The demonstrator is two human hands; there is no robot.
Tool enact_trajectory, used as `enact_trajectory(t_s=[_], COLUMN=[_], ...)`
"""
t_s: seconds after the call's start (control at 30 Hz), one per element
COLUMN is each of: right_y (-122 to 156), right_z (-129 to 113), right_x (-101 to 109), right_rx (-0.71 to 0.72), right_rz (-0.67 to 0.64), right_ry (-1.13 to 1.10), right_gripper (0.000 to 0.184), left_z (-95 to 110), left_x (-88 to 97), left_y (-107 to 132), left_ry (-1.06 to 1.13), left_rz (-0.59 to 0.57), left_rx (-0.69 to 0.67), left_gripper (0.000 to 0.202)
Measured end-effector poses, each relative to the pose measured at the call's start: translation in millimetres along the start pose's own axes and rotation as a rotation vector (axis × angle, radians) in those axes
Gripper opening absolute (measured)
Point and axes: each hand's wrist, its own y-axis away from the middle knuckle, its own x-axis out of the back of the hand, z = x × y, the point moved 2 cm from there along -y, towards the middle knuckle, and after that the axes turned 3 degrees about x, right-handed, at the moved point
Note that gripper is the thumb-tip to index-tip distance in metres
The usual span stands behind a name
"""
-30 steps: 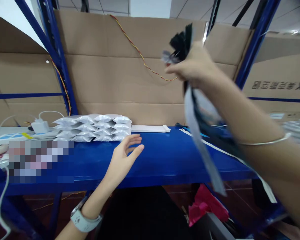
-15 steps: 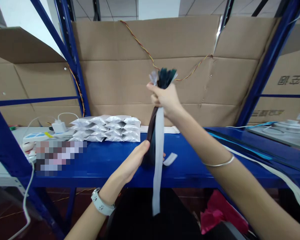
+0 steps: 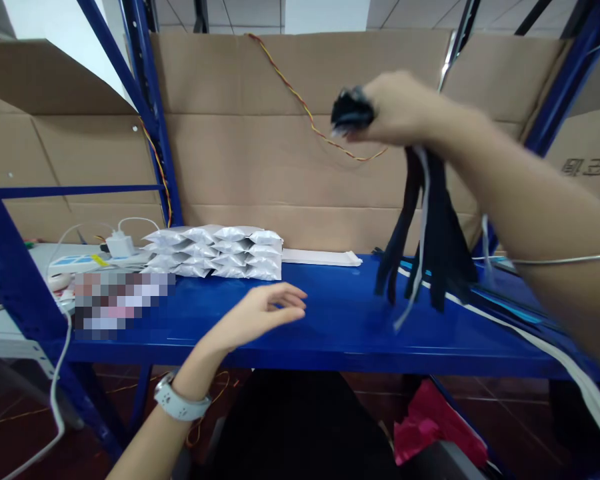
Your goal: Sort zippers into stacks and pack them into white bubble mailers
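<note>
1. Nearest, at lower centre, the left hand [image 3: 265, 310] reaches out open, its fingers slightly curled and holding nothing. It is over the front of the shelf, though whether it touches is hard to tell. A white watch-like band [image 3: 183, 398] circles that wrist.
2. The right hand [image 3: 400, 107], at upper right, is closed in a fist around the top of a bundle of dark strips [image 3: 433, 227]. A thin metal bangle [image 3: 565, 260] sits on that forearm.
3. The bundle is black or very dark, limp and ribbon-like, with a narrow pale strip [image 3: 422, 220] among the tails. It hangs above the right half of the shelf. The fist hides most of its gathered top, and the exact material and number of strips can't be made out. Whether the tips touch the shelf is unclear.
4. The blue steel shelf [image 3: 360, 340] runs across the frame, with a long white strip [image 3: 555, 340] lying at its right.
5. Left of centre sit stacked silver foil pouches [image 3: 213, 253], with a flat white packet [image 3: 320, 257] just beside them. A pixelated patch [image 3: 123, 303] hides whatever lies at the left.
6. Behind everything stands a cardboard sheet [image 3: 300, 167], crossed by a twisted red-and-yellow wire [image 3: 305, 110].
</note>
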Motion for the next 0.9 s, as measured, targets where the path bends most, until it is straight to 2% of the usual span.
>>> enact_trajectory(t_s=[0.03,0.07,0.1,0.17,0.23,0.3,0.37,0.43,0.5,0.63,0.7,0.77,0.9], right_y=[6,14,24,49,75,96,110,120,130,162,184,205,237], right_z=[-1,-4,-9,-26,-47,-63,-70,-66,-57,-43,-39,-35,-18], right_x=[-24,-49,-77,-138,-193,-232,-251,-249,-235,-197,-182,-172,-164], right_rx=[0.017,0.03,0.045,0.06,0.075,0.119,0.149,0.144,0.117,0.016,-0.06,-0.13,-0.227], right_rz=[-0.18,-0.242,-0.277,-0.41,-0.513,-0.556,-0.593,-0.585,-0.558,-0.606,-0.665,-0.713,-0.688], right_ry=[0.206,0.229,0.222,0.071,-0.123,-0.2,-0.288,-0.377,-0.414,-0.217,-0.084,-0.009,0.025], right_gripper=[0.014,0.004,0.01,0.026,0.034,0.047,0.063,0.071,0.068,0.043,0.026,0.015,0.024], left_z=[-1,-2,-4,-12,-22,-31,-40,-46,-49,-54,-58,-63,-75], left_x=[14.0,28.4,42.8,69.4,90.7,105.3,113.0,114.1,109.6,92.6,85.1,81.4,81.9], left_y=[3,6,9,17,23,27,28,26,23,16,13,10,2], left_ry=[-0.039,-0.079,-0.121,-0.211,-0.302,-0.388,-0.468,-0.53,-0.582,-0.676,-0.683,-0.683,-0.709], left_rz=[0.098,0.198,0.301,0.494,0.629,0.695,0.71,0.674,0.574,0.27,0.16,0.16,0.334], left_rx=[0.004,0.012,0.02,0.034,0.049,0.063,0.077,0.087,0.105,0.15,0.156,0.156,0.138], left_gripper=[0.034,0.033,0.033,0.033,0.031,0.03,0.028,0.027,0.024,0.024,0.025,0.018,0.01])
